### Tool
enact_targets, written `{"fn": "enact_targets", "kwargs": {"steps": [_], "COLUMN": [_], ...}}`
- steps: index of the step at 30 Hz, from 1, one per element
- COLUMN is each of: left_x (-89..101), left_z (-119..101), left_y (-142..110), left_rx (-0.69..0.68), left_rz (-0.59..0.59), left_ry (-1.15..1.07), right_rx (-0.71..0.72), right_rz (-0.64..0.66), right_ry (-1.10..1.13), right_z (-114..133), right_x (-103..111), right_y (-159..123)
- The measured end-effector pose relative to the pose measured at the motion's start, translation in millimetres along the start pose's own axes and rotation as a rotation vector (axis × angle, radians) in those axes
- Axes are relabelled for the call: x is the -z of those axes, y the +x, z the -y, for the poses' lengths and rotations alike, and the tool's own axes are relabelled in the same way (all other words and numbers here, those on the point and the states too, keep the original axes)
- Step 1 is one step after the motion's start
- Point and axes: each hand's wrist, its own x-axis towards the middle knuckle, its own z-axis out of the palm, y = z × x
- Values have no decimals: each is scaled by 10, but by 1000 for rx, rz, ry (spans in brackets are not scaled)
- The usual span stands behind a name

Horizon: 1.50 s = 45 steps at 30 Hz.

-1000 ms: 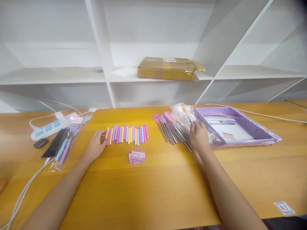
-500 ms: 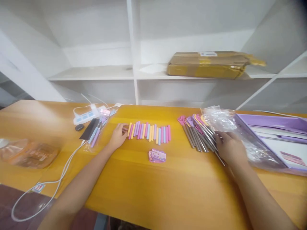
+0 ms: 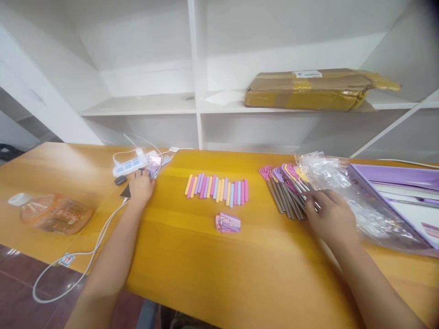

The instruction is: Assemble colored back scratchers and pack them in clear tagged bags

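Steel-stemmed back scratchers (image 3: 284,198) lie right of centre, heads all pointing away, perhaps to keep the bundle tidy; the right hand (image 3: 331,219) rests at their side with fingers half bent — whether it grips one cannot be told. Pastel sticks (image 3: 218,189) sit side by side mid-frame, seemingly so each colour shows, while the left hand (image 3: 141,185), left of centre, spreads loosely over a dark phone (image 3: 125,192), its fingertips and any hold hidden. Lower right, the frame cuts off a purple tray (image 3: 387,176), and glare obscures the plastic bag (image 3: 327,171).
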Motion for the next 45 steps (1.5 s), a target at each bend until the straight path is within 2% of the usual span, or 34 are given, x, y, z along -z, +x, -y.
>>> {"fn": "enact_targets", "kwargs": {"steps": [4,7,10,12,13,16,17,20,22,24,26,29,31,37,45], "left_x": [82,170,280,343,363,367,353,280,204,108,11,-82,-91,-25,-43], "left_z": [46,-33,-278,-544,-699,-1170,-1304,-1567,-1619,-1603,-1556,-1489,-1466,-1464,-1451], "left_y": [50,96,1,-235,-408,-1048,-1260,-1749,-1917,-1967,-1937,-1830,-1766,-1688,-1751], "left_rx": [58,73,-18,-158,-255,-558,-616,-738,-688,-517,-334,-218,-208,-159,-158], "left_rz": [-1,0,43,145,229,709,858,1163,1353,1539,1671,1723,1725,1790,1729], "left_ry": [38,6,-74,-160,-217,-558,-614,-769,-904,-1049,-1155,-1260,-1310,-1371,-1306], "right_rx": [22,9,-20,-49,-61,-53,-47,-33,-22,-39,-76,-19,45,82,125], "right_rz": [-8,-18,-14,68,136,391,457,548,566,551,503,493,496,452,273], "right_ry": [72,115,221,381,493,869,956,1053,1085,1107,1077,972,935,888,644], "right_z": [109,161,291,467,584,1005,1149,1504,1635,1677,1653,1579,1549,1575,1676], "right_x": [11,25,66,111,135,182,181,128,80,60,84,164,196,151,121], "right_y": [-2,-5,-23,-59,-90,-230,-288,-455,-530,-556,-537,-474,-445,-479,-580]}}
